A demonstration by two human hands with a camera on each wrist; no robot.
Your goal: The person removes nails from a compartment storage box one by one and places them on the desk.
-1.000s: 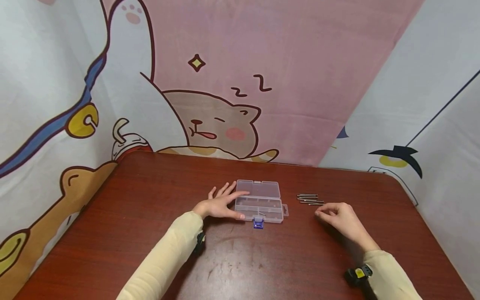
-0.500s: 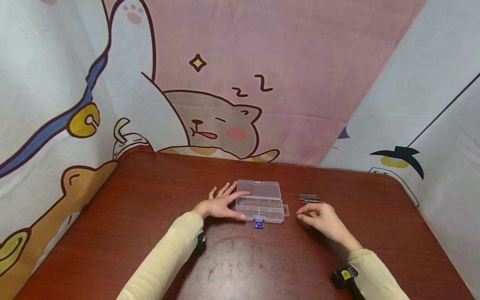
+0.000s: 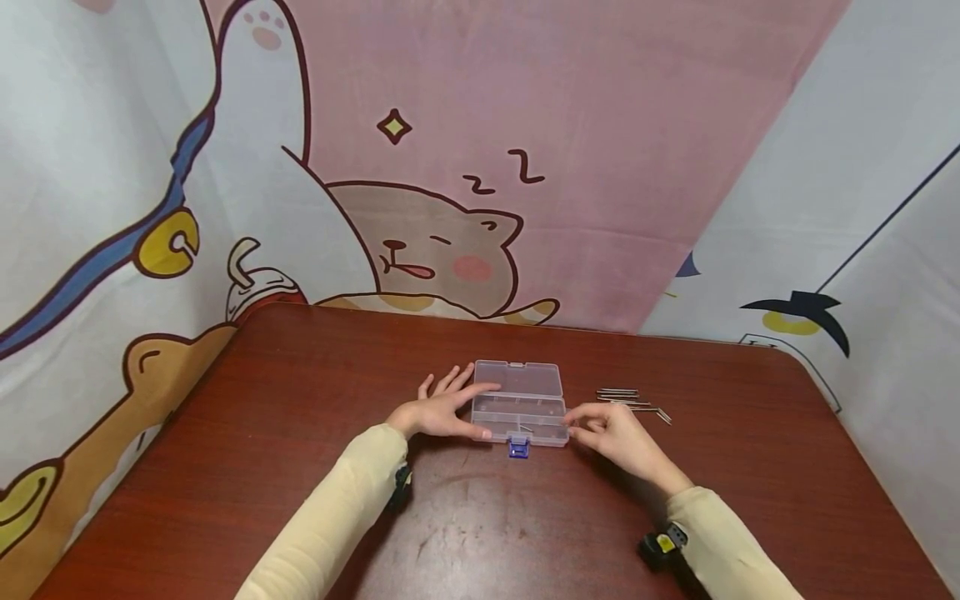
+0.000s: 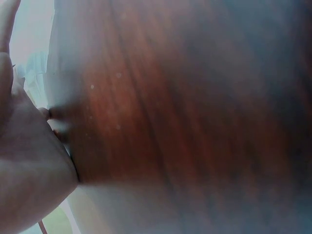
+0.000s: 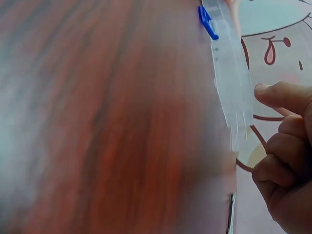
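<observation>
A clear plastic storage box (image 3: 517,379) lies with its lid raised back and its blue latch (image 3: 518,447) at the front. A short thin metal piece (image 3: 527,429) sits in its front compartment. My left hand (image 3: 435,412) rests at the box's left side, fingers spread, thumb at the front corner and index finger over the lid's lower edge. My right hand (image 3: 618,437) is at the box's right end, thumb and index finger close together, other fingers curled in the right wrist view. Anything between those fingertips is hidden. Several thin metal rods (image 3: 617,393) lie behind that hand.
The brown wooden table (image 3: 450,533) reaches back to a cartoon-printed cloth (image 3: 592,167). To the right of the row of rods, another short metal piece (image 3: 663,415) lies at an angle.
My right hand has moved left from beside the metal rods to the box's right end, uncovering the angled metal pieces. My left hand and the box have stayed put.
</observation>
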